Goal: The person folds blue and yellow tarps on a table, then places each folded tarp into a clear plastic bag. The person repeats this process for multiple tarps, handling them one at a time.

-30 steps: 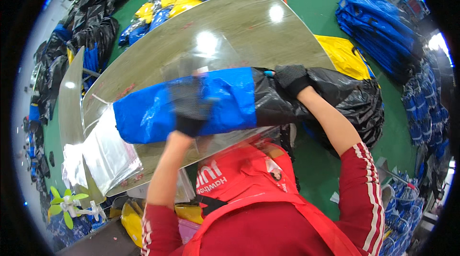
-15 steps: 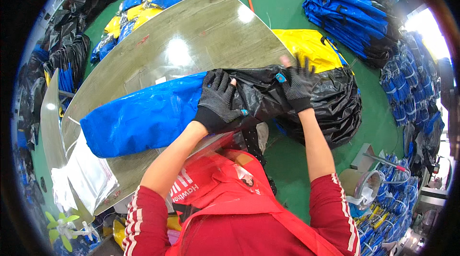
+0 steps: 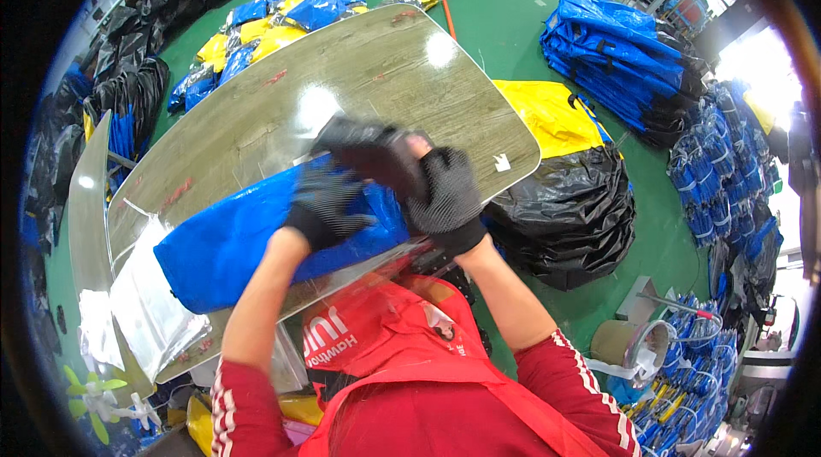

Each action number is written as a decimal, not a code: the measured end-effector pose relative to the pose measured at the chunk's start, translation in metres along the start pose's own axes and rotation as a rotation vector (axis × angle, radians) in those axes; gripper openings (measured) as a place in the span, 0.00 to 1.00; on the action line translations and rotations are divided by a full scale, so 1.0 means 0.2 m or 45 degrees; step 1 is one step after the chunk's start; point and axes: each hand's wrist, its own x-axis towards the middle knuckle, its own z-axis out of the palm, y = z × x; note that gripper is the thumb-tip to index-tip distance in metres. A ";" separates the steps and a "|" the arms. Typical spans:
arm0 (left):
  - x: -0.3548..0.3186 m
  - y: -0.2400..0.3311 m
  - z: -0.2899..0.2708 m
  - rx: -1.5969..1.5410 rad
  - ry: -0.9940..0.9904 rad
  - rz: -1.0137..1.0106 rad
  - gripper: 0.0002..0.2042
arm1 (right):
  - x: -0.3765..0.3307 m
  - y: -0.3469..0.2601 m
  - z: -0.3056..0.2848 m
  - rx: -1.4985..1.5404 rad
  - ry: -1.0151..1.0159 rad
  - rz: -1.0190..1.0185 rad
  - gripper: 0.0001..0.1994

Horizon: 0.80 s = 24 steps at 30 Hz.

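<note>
A long folded piece of blue and black plastic sheeting (image 3: 231,230) lies across the near side of the wood-patterned table (image 3: 393,72). Its black end is lifted and doubled back over the blue part, blurred by motion. My right hand (image 3: 449,192), in a dark dotted glove with bare fingertips, is closed round that black end. Flat on the blue part, close to the fold, rests my left hand (image 3: 325,205) in a matching glove. Its fingers are stretched out and somewhat smeared, with the thumb apart.
Clear plastic sleeves (image 3: 145,303) lie at the table's left end. A yellow and black pile (image 3: 564,218) stands against its right side. Wrapped blue and yellow packs (image 3: 274,29) and a broom (image 3: 445,0) lie beyond the far edge. Blue stacks (image 3: 607,55) fill the right.
My right hand has swung left, folding the sheeting's black end over the blue part. My left hand has shifted left and a little down onto the blue part.
</note>
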 end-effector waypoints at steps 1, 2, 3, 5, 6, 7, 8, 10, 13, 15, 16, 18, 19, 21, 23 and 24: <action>-0.12 -0.06 0.03 0.022 0.073 -0.066 0.35 | 0.02 -0.08 0.06 0.109 0.106 -0.032 0.26; -0.24 -0.14 0.07 0.118 -0.014 -0.231 0.35 | 0.04 -0.14 0.07 0.197 0.189 -0.037 0.25; -0.32 -0.17 0.13 0.164 -0.014 -0.269 0.35 | 0.06 -0.17 0.08 0.273 0.236 -0.093 0.24; -0.40 -0.25 0.17 0.189 0.249 -0.096 0.29 | 0.11 -0.18 0.06 0.453 0.458 0.179 0.21; -0.39 -0.26 0.18 0.150 0.095 -0.205 0.27 | 0.13 -0.17 0.07 0.512 0.530 0.189 0.19; -0.34 -0.26 0.18 0.105 0.031 -0.241 0.25 | 0.14 -0.09 0.01 0.327 0.390 0.215 0.16; -0.27 -0.25 0.17 0.063 0.033 -0.235 0.24 | 0.14 0.00 -0.03 0.482 0.337 0.479 0.14; -0.10 -0.23 0.12 -0.135 0.442 -0.044 0.17 | 0.11 0.19 -0.09 1.304 0.633 1.024 0.12; 0.21 -0.15 0.12 -0.335 0.359 0.228 0.19 | 0.01 0.42 -0.07 1.037 0.441 1.267 0.15; 0.31 -0.11 0.14 -0.358 0.151 0.354 0.26 | -0.02 0.50 -0.07 1.278 0.525 1.156 0.17; 0.34 -0.08 0.16 -0.329 0.218 0.334 0.26 | -0.02 0.51 -0.06 1.439 0.518 1.013 0.18; 0.37 -0.05 0.20 -0.331 0.394 0.395 0.27 | 0.00 0.46 -0.07 1.529 0.646 1.194 0.18; 0.38 -0.04 0.21 -0.396 0.375 0.277 0.24 | 0.02 0.42 -0.07 1.576 0.705 1.219 0.18; 0.41 -0.03 0.24 -0.410 0.435 0.227 0.21 | 0.07 0.29 -0.06 1.578 0.897 1.238 0.17; 0.42 -0.04 0.26 -0.363 0.476 0.360 0.19 | 0.08 0.11 -0.01 1.080 0.415 0.878 0.21; 0.41 -0.07 0.25 -0.266 -0.161 0.085 0.18 | 0.07 0.03 0.04 0.917 0.222 0.823 0.24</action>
